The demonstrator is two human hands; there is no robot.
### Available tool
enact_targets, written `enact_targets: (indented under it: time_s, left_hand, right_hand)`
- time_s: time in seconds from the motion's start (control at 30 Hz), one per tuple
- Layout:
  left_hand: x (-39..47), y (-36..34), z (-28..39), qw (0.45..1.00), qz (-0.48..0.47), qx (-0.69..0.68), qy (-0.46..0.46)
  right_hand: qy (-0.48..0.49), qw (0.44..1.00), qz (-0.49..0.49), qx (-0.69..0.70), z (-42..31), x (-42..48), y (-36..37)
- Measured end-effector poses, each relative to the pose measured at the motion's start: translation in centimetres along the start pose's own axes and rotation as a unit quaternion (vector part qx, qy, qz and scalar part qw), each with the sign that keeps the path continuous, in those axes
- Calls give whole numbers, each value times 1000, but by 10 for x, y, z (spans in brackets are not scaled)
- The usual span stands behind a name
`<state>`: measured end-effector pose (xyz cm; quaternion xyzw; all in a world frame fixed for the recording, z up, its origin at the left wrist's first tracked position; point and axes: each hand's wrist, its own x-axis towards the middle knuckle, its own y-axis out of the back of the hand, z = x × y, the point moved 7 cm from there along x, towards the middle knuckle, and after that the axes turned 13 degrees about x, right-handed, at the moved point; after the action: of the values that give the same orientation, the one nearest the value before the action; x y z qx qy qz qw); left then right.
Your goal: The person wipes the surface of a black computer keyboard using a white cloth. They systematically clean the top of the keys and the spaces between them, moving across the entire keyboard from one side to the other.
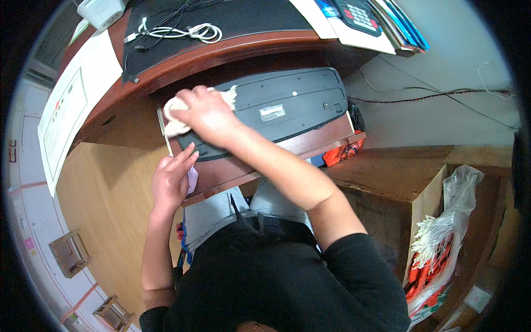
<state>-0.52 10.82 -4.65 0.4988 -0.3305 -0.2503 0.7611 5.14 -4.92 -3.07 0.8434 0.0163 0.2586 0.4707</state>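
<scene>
A black keyboard (290, 99) lies underside up on a pulled-out wooden keyboard tray (315, 139) beneath the desk top. My right hand (209, 114) grips a whitish cloth (176, 124) at the keyboard's left end, and part of the cloth sticks out past the fingers. My left hand (172, 176) is by the tray's front left corner, its fingertips close to the keyboard's near left corner. A light purple thing (192, 180), perhaps a cloth, shows under that hand; whether the fingers hold it cannot be told.
On the desk top lie a coiled white cable (205, 33), a black mat (244, 16), paper sheets (76, 103) and a calculator (359, 16). An open wooden drawer or box (427, 199) with plastic-bagged items (439, 249) stands at the right. Cables run along the wall.
</scene>
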Motion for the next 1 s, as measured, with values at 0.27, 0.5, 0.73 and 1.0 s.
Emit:
enact_targets:
  time_s: [0.27,0.5,0.73,1.0]
  left_hand:
    - [-3,8,2,1000,12,13,19]
    - [-11,8,-43,967,76,-149,192]
    - [0,-3,-69,862,-42,-416,287]
    - [5,-27,-69,773,-36,-520,362]
  right_hand:
    - [-320,929,89,-164,184,-125,174]
    - [-501,794,304,163,313,-270,254]
    - [-534,769,233,265,296,-254,234]
    - [-521,729,292,335,305,-251,211]
